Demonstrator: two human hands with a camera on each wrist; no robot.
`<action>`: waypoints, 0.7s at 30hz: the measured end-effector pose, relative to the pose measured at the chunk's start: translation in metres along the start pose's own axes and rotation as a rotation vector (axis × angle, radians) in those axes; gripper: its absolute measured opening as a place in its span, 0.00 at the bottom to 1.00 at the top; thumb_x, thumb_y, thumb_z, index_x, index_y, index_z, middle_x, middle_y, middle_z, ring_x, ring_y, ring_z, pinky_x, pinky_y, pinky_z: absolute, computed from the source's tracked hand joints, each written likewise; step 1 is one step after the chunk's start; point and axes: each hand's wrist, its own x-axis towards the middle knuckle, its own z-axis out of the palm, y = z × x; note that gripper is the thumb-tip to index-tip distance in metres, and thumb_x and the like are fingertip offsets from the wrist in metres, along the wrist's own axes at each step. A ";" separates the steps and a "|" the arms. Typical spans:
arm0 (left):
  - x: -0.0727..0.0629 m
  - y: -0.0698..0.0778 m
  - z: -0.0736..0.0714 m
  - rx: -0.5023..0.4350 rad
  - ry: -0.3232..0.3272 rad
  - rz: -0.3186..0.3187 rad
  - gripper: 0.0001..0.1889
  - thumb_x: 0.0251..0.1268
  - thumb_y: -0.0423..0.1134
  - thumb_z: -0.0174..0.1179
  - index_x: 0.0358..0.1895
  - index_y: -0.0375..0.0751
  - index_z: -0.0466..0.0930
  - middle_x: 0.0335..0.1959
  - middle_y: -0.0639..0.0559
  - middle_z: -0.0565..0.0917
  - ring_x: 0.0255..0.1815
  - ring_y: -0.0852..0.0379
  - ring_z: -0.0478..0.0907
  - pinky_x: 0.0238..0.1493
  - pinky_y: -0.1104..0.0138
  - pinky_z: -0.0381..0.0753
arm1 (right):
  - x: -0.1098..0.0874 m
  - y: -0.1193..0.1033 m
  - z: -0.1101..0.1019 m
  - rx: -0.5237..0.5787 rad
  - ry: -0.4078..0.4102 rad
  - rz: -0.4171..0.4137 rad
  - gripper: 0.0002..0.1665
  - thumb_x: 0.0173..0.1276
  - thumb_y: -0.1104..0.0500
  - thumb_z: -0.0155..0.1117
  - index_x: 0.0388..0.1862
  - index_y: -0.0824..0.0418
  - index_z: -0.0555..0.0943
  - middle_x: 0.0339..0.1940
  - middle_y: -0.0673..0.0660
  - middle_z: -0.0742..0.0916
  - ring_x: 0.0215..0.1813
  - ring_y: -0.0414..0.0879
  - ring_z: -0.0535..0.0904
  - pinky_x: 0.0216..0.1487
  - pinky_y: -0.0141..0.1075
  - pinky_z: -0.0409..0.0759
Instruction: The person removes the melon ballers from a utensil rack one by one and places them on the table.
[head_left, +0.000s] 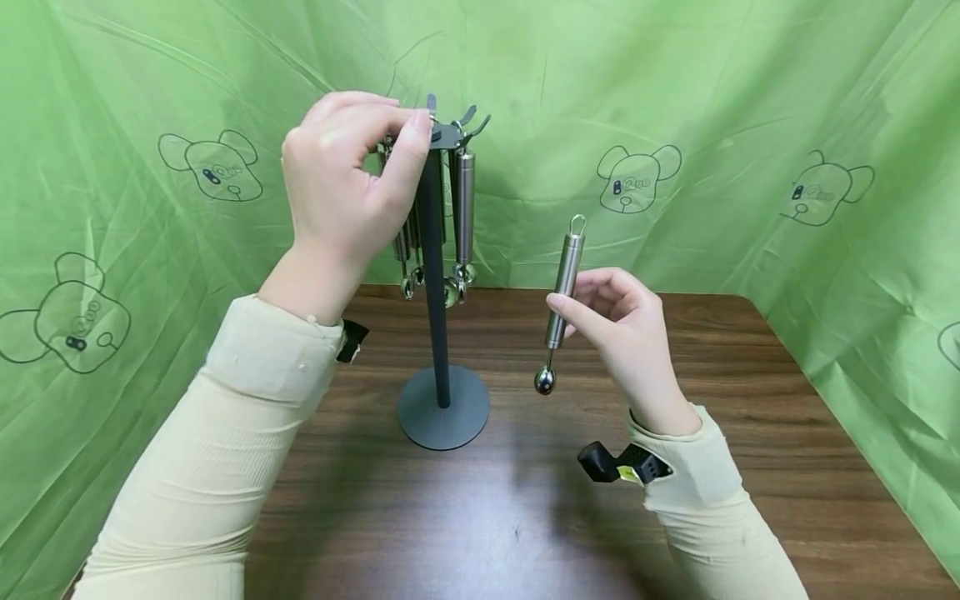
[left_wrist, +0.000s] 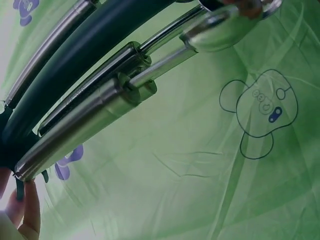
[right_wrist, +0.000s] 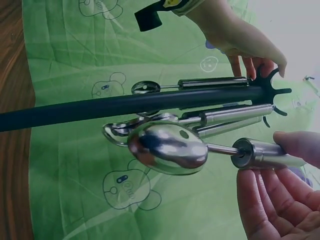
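Note:
Upright on the table stands a dark grey rack (head_left: 435,333) with a round base and a ring of hooks on top. My left hand (head_left: 341,171) pinches one of those hooks between thumb and fingers. Several steel-handled utensils (head_left: 466,200) hang from the rack, their small scoop ends downward; some are partly hidden behind the pole. To the rack's right, my right hand (head_left: 633,333) holds a melon baller (head_left: 566,279) by its handle, loop up and shiny bowl down. In the right wrist view, its bowl (right_wrist: 167,147) appears in front of the hanging utensils, apart from my left hand (right_wrist: 245,42).
A brown wood-grain table (head_left: 712,500) lies under both hands. Green cloth (head_left: 525,67) with drawn bear heads surrounds it at the back and sides. Black wrist cameras (head_left: 622,463) are strapped at the cuffs.

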 end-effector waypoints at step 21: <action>0.003 -0.010 0.002 -0.154 0.023 0.003 0.17 0.59 0.46 0.54 0.30 0.41 0.91 0.29 0.45 0.90 0.40 0.49 0.86 0.50 0.67 0.80 | -0.032 0.025 -0.006 0.022 0.031 0.105 0.10 0.58 0.69 0.72 0.37 0.58 0.82 0.26 0.47 0.87 0.22 0.39 0.81 0.28 0.33 0.84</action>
